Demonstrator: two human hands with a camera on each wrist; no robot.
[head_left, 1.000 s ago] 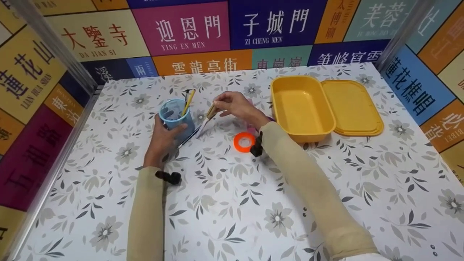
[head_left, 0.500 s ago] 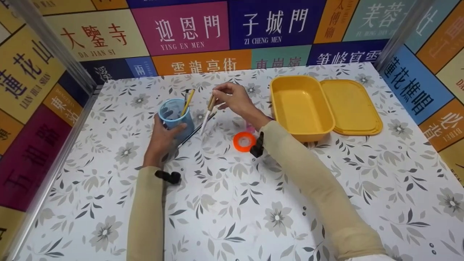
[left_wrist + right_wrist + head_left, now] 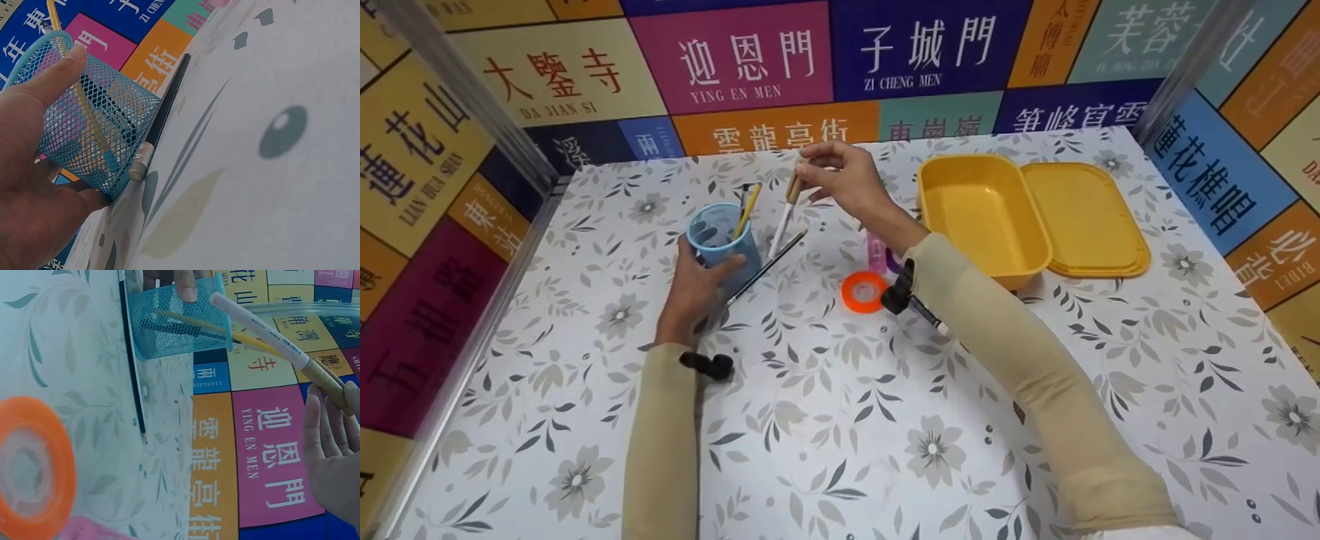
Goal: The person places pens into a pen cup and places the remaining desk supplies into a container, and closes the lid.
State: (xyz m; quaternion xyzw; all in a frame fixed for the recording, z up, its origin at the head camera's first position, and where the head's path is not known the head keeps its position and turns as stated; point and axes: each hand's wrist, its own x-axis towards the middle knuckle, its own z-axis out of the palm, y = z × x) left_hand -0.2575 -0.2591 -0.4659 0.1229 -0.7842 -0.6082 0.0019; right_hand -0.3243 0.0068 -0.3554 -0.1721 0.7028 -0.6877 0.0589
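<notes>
My left hand (image 3: 695, 289) grips a light blue mesh pen cup (image 3: 107, 112) standing upright on the table, thumb along its near side. Inside the cup are a yellow pencil (image 3: 748, 210) and a dark pen or brush. My right hand (image 3: 847, 180) pinches a marker (image 3: 264, 334) by its gold, clipped end. Its white barrel points down toward the table, just right of the cup in the head view. On the tabletop, a black pencil (image 3: 166, 107) with a metal ferrule and eraser lies slanted against the cup's base.
Beside my right wrist are an orange tape roll (image 3: 863, 292), a pink item (image 3: 877, 253) and a dark pen (image 3: 931, 318) partly under the sleeve. A yellow box (image 3: 986, 217) and its lid (image 3: 1091, 217) sit at the back right. Printed panels wall the table in.
My right hand has risen away from the table, carrying the marker up to a steeper tilt. More of the dark pen shows by my right sleeve. The left hand stays on the cup.
</notes>
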